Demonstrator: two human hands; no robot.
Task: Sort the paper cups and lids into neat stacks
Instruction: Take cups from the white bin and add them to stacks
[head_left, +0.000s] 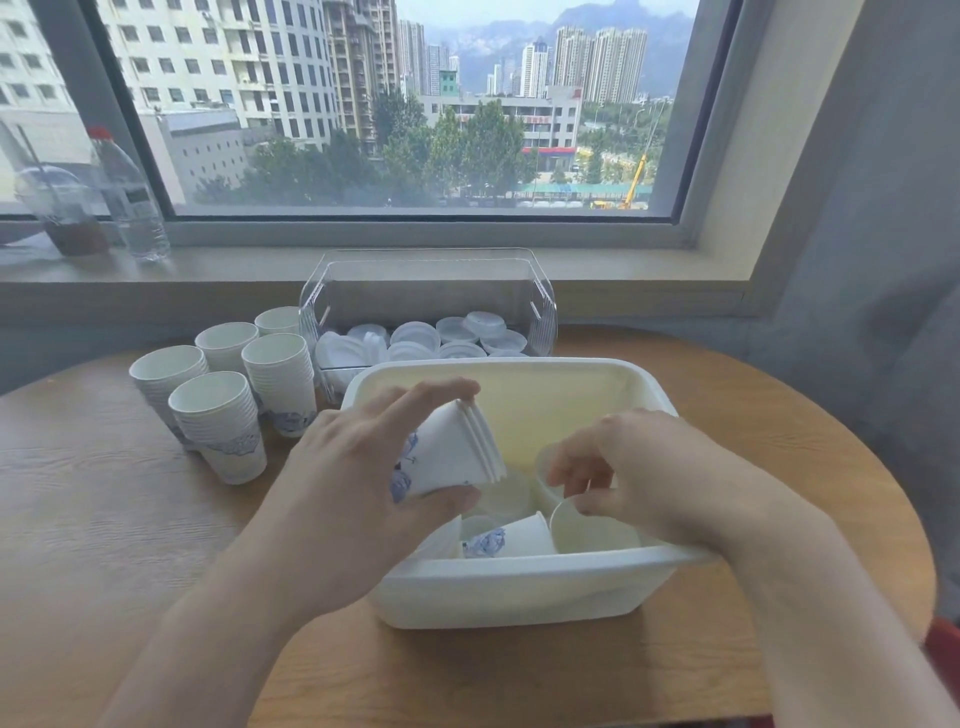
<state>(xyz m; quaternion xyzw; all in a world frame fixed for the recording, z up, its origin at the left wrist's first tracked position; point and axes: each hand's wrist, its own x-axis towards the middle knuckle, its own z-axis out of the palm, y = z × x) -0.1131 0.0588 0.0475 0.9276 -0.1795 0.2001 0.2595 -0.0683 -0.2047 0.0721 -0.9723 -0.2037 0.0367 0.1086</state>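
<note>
Paper cups (457, 449), a few nested together and lying on their side, were gripped in the left hand (358, 467) just above the white tub (519, 587), thumb under the rims and fingers curled over the top, mouths pointing toward the far wall of the tub. Inside the tub, at its near end, lay more loose cups: one on its side with a blue print (514, 538), and another (582, 527) whose rim the right hand (639, 467) pinched between thumb and bent fingers. The right wrist crossed the tub's near right corner. The far half of the tub showed bare yellowish floor.

Left of the tub, five tall stacks of cups (218, 410) stood upright on the round wooden table (130, 519), close together, the nearest one just beside the left hand's knuckles. Directly behind the tub and touching its far rim sat a clear plastic bin (540, 306) holding white lids (415, 335), some in short piles, some loose. Well behind the tub and to its left, on the window sill, stood a clear water bottle (130, 202) and a domed plastic drink cup (62, 213).
</note>
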